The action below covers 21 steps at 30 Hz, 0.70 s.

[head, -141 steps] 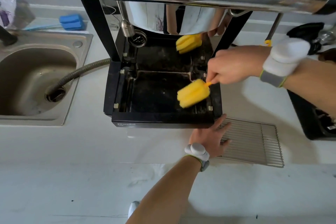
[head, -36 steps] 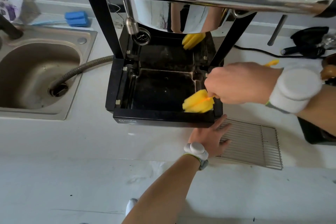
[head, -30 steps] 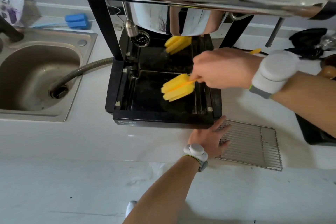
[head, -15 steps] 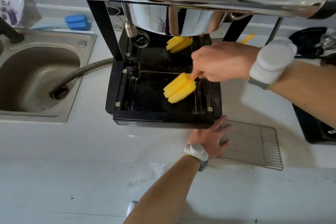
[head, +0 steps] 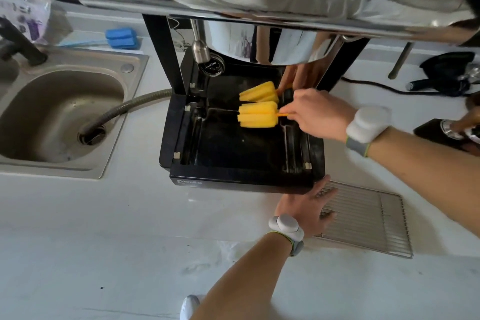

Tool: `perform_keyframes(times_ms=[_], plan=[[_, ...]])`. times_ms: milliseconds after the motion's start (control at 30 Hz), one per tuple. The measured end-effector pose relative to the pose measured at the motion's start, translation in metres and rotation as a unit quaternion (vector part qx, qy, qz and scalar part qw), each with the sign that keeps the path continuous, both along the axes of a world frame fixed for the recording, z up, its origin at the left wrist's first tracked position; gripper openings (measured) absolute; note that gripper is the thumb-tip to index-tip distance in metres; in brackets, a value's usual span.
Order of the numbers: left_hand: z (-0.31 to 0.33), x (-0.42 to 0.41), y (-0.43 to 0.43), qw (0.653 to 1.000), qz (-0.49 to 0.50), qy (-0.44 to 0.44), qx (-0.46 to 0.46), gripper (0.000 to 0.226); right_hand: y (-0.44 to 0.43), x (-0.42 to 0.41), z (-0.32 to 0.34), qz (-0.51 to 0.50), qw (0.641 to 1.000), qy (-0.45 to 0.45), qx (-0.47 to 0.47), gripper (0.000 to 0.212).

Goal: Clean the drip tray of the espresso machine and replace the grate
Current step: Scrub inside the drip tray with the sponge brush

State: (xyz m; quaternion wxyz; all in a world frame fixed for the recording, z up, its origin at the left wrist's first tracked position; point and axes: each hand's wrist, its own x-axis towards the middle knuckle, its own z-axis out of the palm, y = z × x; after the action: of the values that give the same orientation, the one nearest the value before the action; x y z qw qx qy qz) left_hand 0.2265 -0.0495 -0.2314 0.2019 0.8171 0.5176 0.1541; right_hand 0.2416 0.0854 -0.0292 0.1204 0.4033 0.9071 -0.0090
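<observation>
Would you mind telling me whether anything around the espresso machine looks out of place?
The grate is off the drip tray, lying flat on the counter to its right under the left hand. Otherwise nothing stands out.

drip tray: black, uncovered, in machine base | grate: wire, flat on counter, right of tray

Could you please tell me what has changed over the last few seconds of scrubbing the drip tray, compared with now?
The right hand has swept the yellow sponge brush from the tray's front right corner to its back middle, keeping hold of the handle. The left hand stays flat on the counter over the edge of the grate, which still lies beside the drip tray. Nothing was picked up or released.
</observation>
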Motion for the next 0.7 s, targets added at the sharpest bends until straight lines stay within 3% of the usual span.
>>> perform_keyframes(times_ms=[133,267,333,567,700], plan=[[0.000,-0.001,0.001,1.000,0.000,0.006,-0.008,0.058,-0.019,0.004,-0.027,0.041,0.999,-0.015,-0.017,0.027],[0.002,0.000,0.001,1.000,0.001,0.011,-0.012,0.058,-0.008,0.021,-0.006,0.088,0.984,-0.004,-0.152,0.030],[0.002,-0.001,0.001,1.000,-0.002,0.016,-0.018,0.059,-0.002,0.030,0.008,0.122,0.977,-0.011,-0.177,0.029],[0.004,-0.002,0.001,1.000,-0.008,0.024,-0.019,0.059,0.011,0.011,0.000,0.008,0.993,0.091,-0.073,0.031],[0.004,-0.001,0.001,0.999,-0.009,0.027,-0.019,0.059,0.003,-0.009,-0.024,0.006,0.987,0.084,-0.135,0.030]])
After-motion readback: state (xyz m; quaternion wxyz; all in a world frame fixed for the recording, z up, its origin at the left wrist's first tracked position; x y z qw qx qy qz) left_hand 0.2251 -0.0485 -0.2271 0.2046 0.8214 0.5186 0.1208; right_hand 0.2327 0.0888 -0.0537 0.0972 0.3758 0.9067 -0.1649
